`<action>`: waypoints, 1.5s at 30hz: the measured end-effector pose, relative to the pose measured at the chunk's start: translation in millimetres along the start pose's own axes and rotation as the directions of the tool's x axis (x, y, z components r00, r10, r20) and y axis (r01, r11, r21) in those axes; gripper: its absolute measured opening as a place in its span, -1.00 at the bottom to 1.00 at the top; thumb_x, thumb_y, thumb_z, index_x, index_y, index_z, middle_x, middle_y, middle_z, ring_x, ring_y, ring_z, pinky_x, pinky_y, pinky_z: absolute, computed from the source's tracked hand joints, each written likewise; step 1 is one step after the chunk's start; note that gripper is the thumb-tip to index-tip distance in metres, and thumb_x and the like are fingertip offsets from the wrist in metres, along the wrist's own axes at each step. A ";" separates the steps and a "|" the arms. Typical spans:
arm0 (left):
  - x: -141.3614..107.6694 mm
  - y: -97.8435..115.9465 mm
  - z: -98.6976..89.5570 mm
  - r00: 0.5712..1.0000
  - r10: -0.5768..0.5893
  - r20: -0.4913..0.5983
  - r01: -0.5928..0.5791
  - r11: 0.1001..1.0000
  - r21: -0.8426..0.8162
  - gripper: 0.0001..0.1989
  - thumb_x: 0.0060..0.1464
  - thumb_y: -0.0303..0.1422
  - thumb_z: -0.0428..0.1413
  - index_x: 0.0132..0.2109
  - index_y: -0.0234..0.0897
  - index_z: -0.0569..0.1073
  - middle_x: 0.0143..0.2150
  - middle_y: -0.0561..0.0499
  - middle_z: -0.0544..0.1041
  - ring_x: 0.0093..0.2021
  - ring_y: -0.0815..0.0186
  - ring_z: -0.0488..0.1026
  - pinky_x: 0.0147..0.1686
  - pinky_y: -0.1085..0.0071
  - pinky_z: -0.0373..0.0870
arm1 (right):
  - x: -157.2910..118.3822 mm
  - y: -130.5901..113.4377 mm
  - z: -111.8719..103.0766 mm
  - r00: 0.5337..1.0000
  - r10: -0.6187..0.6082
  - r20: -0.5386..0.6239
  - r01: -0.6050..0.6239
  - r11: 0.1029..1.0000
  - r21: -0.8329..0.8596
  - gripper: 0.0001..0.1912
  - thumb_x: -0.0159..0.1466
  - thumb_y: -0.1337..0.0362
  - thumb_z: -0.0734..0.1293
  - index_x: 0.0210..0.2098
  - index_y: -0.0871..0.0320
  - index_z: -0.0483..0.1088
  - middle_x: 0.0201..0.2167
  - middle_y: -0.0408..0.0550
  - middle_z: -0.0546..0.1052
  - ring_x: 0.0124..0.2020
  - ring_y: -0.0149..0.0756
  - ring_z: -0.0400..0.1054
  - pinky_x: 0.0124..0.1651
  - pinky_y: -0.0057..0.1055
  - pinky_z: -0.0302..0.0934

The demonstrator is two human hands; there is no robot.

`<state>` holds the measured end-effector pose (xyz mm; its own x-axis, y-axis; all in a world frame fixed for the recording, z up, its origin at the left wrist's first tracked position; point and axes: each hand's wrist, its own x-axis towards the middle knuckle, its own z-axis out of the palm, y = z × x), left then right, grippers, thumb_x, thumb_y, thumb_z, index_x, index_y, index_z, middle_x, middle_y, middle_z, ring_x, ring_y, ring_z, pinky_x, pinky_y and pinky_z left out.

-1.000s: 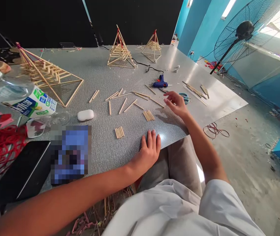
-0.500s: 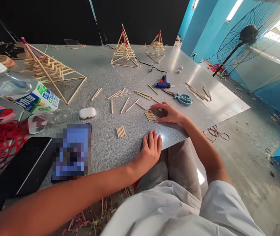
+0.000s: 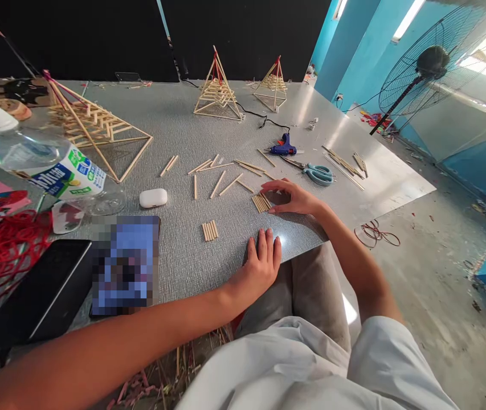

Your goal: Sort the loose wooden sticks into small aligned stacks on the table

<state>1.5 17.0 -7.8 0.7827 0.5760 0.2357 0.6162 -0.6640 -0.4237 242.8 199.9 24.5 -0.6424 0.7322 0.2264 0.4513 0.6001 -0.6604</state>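
Observation:
My left hand (image 3: 263, 256) lies flat at the table's front edge, fingers apart, holding nothing. My right hand (image 3: 291, 196) rests beside a row of short wooden sticks (image 3: 261, 203), thumb and forefinger spread around its right end; the fingertips are at the row, and no stick is lifted. Left of it lies a smaller row of short sticks (image 3: 209, 230). Several loose sticks (image 3: 229, 184) are scattered behind both rows. Blue-handled scissors (image 3: 317, 174) and a blue glue gun (image 3: 283, 146) lie beyond my right hand.
Stick pyramids (image 3: 218, 97) stand at the back and left. A plastic bottle (image 3: 50, 165), white case (image 3: 153, 198), red string (image 3: 7, 245), black tablet (image 3: 37, 290) and phone (image 3: 129, 262) occupy the left. A fan (image 3: 433, 61) stands at the right.
The view has shifted very slightly. Both hands and the stick rows hold the same places on the table.

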 end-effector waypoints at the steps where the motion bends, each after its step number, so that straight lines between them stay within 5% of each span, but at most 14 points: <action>1: -0.2 0.2 0.5 1.000 -0.002 -0.010 0.002 1.000 -0.007 -0.41 0.52 -0.29 0.07 0.50 -0.62 0.38 0.46 -0.69 0.37 0.43 -0.28 0.52 0.25 -0.09 0.63 | -0.5 -0.2 0.2 1.000 0.005 -0.006 -0.005 1.000 0.000 -0.21 0.29 -0.09 0.62 0.40 0.04 0.47 0.27 0.07 0.66 0.25 0.00 0.45 0.31 -0.06 0.33; 15: -1.5 -1.0 -2.5 1.000 -0.003 -0.013 0.003 1.000 -0.011 -0.41 0.52 -0.28 0.08 0.50 -0.62 0.38 0.45 -0.67 0.39 0.43 -0.26 0.53 0.24 -0.07 0.64 | 6.4 -0.9 -2.5 0.998 -0.020 0.058 0.020 1.000 0.000 -0.20 0.28 -0.11 0.63 0.41 0.02 0.48 0.30 0.06 0.64 0.29 0.01 0.43 0.43 0.01 0.27; 22: -6.7 2.0 1.7 0.997 -0.006 -0.072 0.009 0.999 0.046 -0.36 0.48 -0.21 0.13 0.49 -0.60 0.40 0.47 -0.65 0.41 0.42 -0.27 0.53 0.25 -0.07 0.63 | -17.8 -0.4 -28.6 0.995 0.074 -0.063 -0.078 0.995 -0.056 -0.26 0.26 -0.13 0.64 0.32 0.00 0.56 0.32 0.09 0.60 0.27 0.04 0.44 0.34 0.00 0.39; 26: -12.5 7.6 3.2 0.996 -0.037 -0.085 0.040 0.999 0.031 -0.30 0.47 -0.15 0.14 0.51 -0.59 0.37 0.50 -0.65 0.37 0.45 -0.26 0.51 0.32 -0.10 0.58 | -30.0 -5.7 -37.5 0.994 0.104 -0.020 -0.106 0.990 -0.095 -0.32 0.31 -0.11 0.61 0.34 -0.05 0.56 0.25 0.05 0.64 0.22 0.03 0.45 0.37 0.06 0.38; 35: -15.5 8.2 -21.5 0.997 -0.068 -0.021 0.069 0.994 0.079 -0.27 0.46 -0.06 0.03 0.50 -0.57 0.36 0.49 -0.53 0.44 0.44 -0.16 0.53 0.37 -0.06 0.54 | -32.9 -16.7 -33.6 0.993 0.113 0.026 -0.111 0.990 -0.083 -0.32 0.34 -0.05 0.61 0.38 -0.07 0.54 0.20 0.05 0.65 0.20 0.04 0.46 0.36 0.05 0.41; 45: -16.4 13.5 -24.1 0.992 -0.117 0.044 0.120 0.991 -0.066 -0.29 0.47 -0.14 0.13 0.54 -0.55 0.32 0.54 -0.57 0.35 0.51 -0.21 0.44 0.41 -0.10 0.54 | -23.6 -20.5 -22.4 0.992 0.036 -0.117 -0.040 0.999 -0.026 -0.44 0.34 -0.13 0.60 0.26 -0.13 0.61 0.32 -0.02 0.63 0.29 0.13 0.45 0.46 0.24 0.29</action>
<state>-0.9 -12.9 3.8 0.7008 0.6700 0.2449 0.7098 -0.6203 -0.3338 262.6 177.5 48.7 -0.5483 0.7863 0.2847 0.4927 0.5788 -0.6498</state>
